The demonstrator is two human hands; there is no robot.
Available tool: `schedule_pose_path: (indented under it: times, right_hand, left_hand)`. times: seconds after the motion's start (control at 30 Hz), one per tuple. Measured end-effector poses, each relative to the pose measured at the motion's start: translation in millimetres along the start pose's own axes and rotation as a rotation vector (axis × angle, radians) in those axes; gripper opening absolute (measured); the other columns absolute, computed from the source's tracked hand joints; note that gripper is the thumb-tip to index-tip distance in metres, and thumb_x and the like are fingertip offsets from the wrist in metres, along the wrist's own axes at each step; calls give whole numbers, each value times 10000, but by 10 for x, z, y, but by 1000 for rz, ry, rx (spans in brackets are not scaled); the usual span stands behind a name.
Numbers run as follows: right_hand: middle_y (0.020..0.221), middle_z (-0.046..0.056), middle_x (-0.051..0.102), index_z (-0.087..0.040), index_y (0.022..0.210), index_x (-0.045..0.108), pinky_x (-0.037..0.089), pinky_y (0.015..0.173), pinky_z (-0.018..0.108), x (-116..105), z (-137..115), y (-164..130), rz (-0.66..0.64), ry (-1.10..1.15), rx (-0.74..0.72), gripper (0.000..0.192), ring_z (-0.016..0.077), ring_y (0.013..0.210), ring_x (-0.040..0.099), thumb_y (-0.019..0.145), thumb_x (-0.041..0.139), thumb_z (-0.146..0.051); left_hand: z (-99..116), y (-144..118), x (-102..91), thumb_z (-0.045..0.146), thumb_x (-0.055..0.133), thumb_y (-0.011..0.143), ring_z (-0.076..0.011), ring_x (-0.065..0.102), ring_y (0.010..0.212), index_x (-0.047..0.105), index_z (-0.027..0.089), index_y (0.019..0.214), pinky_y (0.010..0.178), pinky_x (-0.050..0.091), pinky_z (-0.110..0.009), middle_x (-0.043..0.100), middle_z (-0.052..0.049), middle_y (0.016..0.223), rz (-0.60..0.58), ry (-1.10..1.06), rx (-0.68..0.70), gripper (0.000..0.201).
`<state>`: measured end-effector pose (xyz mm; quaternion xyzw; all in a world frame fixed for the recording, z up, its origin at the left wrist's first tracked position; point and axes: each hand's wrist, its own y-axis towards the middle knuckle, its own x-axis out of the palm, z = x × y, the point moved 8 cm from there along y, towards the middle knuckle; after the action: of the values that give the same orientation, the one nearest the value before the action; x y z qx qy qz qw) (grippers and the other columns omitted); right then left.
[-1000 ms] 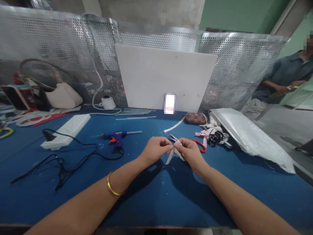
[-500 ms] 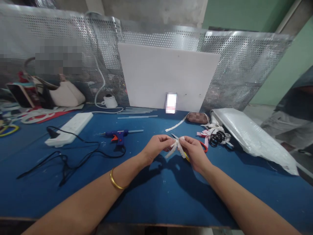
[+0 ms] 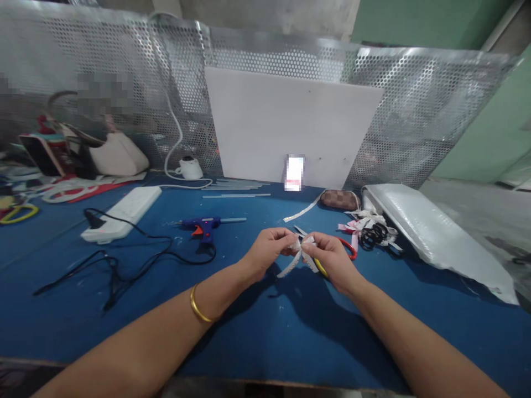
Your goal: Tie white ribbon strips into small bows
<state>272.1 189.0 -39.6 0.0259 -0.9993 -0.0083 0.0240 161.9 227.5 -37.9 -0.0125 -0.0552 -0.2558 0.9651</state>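
Between my hands is a small white ribbon bow [image 3: 295, 262], its two tails hanging down over the blue table. My left hand [image 3: 267, 250] pinches the bow's left loop between thumb and fingers. On the other side, my right hand [image 3: 331, 257] is closed on the right loop. Scissors [image 3: 347, 248] with red and yellow handles lie on the table, partly hidden behind my right hand, their blade tips showing above the bow. A length of white ribbon [image 3: 304, 210] stretches across the table beyond my hands.
A blue glue gun [image 3: 203, 225] lies left of my hands, its black cord looping past a white power strip [image 3: 122, 214]. At right are black hair ties [image 3: 375, 236], ribbon scraps and a white plastic package [image 3: 435, 235]. A brown checked pouch [image 3: 339, 199] and lit phone [image 3: 294, 172] stand behind.
My fingers have shifted on the bow; its loops show more and its tails spread wider. The view has turned slightly left, and the person at the right is out of sight.
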Motion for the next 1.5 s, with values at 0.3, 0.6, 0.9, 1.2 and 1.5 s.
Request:
schedule_pose_path:
  times: [0.3, 0.6, 0.9, 1.2, 1.5]
  right_hand:
    - [612, -8, 574, -167, 688, 597, 392, 569, 240, -111, -80, -12, 175, 23, -29, 247, 116, 567, 500, 742, 624, -406]
    - [612, -10, 556, -173, 668, 592, 424, 604, 254, -136, -118, -19, 239, 38, -82, 226, 131, 606, 518, 686, 673, -383]
    - [726, 14, 617, -187, 748, 657, 410, 666, 275, -111, -264, -28, 197, -397, -285, 93, 155, 704, 541, 718, 645, -274]
    - [572, -22, 545, -176, 666, 550, 334, 502, 237, -43, -33, 7, 76, -175, -42, 200, 106, 515, 459, 730, 639, -344]
    - [650, 13, 606, -164, 702, 599, 372, 561, 244, -18, 69, -15, 76, 66, 88, 306, 122, 589, 518, 718, 640, -467]
  left_hand:
    - [-9, -47, -12, 360, 701, 668, -125, 567, 658, 687, 131, 785, 661, 433, -240, 663, -35, 715, 69, -47, -42, 258]
    - [-105, -69, 51, 372, 691, 664, -91, 511, 572, 680, 122, 757, 562, 364, -205, 636, -29, 660, -4, -85, -123, 267]
    - [-32, -103, 87, 301, 672, 632, -59, 383, 442, 612, 125, 508, 468, 273, -204, 525, 20, 467, 24, 154, -55, 224]
    - [-77, -116, 123, 288, 685, 607, -64, 393, 427, 647, 132, 530, 434, 263, -209, 575, -9, 497, 9, 187, -84, 179]
    - [-87, -111, 48, 335, 708, 608, -54, 368, 422, 623, 132, 529, 439, 249, -212, 538, 11, 477, 101, 66, -109, 234]
